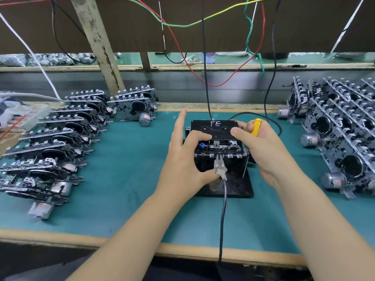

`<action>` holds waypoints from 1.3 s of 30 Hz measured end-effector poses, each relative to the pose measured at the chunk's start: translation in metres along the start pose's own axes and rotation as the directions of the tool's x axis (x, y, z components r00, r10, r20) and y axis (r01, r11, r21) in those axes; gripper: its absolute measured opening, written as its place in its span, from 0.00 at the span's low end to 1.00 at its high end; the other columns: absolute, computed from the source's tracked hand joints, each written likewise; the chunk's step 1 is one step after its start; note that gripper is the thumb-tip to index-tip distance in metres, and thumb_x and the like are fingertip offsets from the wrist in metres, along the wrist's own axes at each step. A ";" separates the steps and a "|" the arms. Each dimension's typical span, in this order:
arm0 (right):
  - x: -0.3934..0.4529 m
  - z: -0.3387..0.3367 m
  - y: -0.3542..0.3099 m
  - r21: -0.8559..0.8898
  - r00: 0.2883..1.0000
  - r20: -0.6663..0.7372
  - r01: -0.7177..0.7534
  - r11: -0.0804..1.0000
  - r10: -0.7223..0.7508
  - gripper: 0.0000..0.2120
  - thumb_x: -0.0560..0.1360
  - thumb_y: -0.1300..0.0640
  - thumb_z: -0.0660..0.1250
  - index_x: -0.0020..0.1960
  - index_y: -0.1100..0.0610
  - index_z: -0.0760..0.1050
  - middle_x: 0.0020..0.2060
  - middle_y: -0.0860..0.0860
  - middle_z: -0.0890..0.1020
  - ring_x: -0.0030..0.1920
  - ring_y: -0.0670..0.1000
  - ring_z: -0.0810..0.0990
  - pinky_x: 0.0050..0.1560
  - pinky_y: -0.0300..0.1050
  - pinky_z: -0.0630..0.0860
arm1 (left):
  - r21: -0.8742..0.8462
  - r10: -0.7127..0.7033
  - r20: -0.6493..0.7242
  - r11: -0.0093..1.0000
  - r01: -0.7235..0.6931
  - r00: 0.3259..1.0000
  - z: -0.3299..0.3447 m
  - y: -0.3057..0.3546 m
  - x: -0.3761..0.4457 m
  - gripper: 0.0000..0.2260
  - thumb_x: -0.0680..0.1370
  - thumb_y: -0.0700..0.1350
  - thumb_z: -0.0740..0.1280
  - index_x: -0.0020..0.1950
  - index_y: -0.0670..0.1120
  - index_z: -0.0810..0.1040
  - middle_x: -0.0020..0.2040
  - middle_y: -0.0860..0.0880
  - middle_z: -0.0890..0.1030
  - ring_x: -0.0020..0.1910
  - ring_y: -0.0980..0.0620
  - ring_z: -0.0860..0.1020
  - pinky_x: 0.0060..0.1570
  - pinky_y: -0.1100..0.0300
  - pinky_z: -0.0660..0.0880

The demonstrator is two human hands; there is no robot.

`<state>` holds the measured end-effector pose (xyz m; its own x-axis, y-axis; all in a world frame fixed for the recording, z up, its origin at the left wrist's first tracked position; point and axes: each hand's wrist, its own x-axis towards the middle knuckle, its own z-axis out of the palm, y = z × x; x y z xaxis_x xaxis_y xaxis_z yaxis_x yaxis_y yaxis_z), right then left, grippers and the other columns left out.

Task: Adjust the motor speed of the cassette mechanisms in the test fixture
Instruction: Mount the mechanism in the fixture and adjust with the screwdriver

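Head view: the cassette mechanism (220,148) sits in the test fixture (225,179) at table centre, between both hands. Left hand (182,159) pinches the cable plug (220,171) at its front; right hand (261,147) grasps a yellow screwdriver (256,126), just right of the mechanism.

hands (182,159): 2; cassette (215,129): 1; yellow screwdriver (256,127): 1; test fixture (237,185): 1; mechanism stacks (60,142): 2

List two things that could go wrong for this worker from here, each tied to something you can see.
1. The right hand presses the cassette while also holding a yellow-handled tool; the tool could slip or jab the mechanism.
2. The grey cable from the metal connector trails off the bench between the forearms, so a snag might tug the fixture.
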<state>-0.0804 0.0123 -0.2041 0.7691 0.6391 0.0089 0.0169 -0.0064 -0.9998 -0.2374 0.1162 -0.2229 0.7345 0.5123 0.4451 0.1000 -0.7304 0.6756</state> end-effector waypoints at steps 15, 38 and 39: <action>-0.024 0.004 -0.009 -0.283 0.942 -0.165 0.239 0.929 -0.292 0.10 0.77 0.59 0.69 0.48 0.49 0.69 0.54 0.26 0.79 0.54 0.30 0.76 0.50 0.36 0.69 | -0.278 -0.019 -0.053 0.961 0.004 0.998 0.009 -0.015 0.002 0.32 0.62 0.50 0.82 0.63 0.63 0.76 0.76 0.58 0.67 0.72 0.55 0.70 0.66 0.56 0.73; -0.050 0.012 -0.012 -0.413 0.933 -0.118 0.265 0.872 -0.339 0.10 0.76 0.63 0.67 0.41 0.55 0.67 0.42 0.40 0.84 0.52 0.34 0.80 0.49 0.39 0.72 | -0.225 -0.009 -0.088 0.974 -0.011 0.996 0.013 -0.009 0.000 0.28 0.63 0.57 0.79 0.61 0.69 0.73 0.78 0.71 0.50 0.79 0.62 0.55 0.69 0.63 0.63; -0.051 0.011 -0.015 -0.407 0.938 -0.115 0.256 0.877 -0.327 0.10 0.77 0.61 0.67 0.41 0.54 0.68 0.42 0.40 0.84 0.51 0.35 0.81 0.49 0.41 0.73 | -0.224 -0.010 -0.082 0.974 -0.008 0.997 0.012 -0.009 0.001 0.29 0.63 0.55 0.79 0.61 0.68 0.73 0.78 0.71 0.51 0.78 0.62 0.58 0.68 0.66 0.63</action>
<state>-0.1266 -0.0119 -0.1902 0.7892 0.5135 0.3369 0.4715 -0.1551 -0.8681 -0.2297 0.1176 -0.2359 0.6757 0.5552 0.4849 -0.0594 -0.6146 0.7866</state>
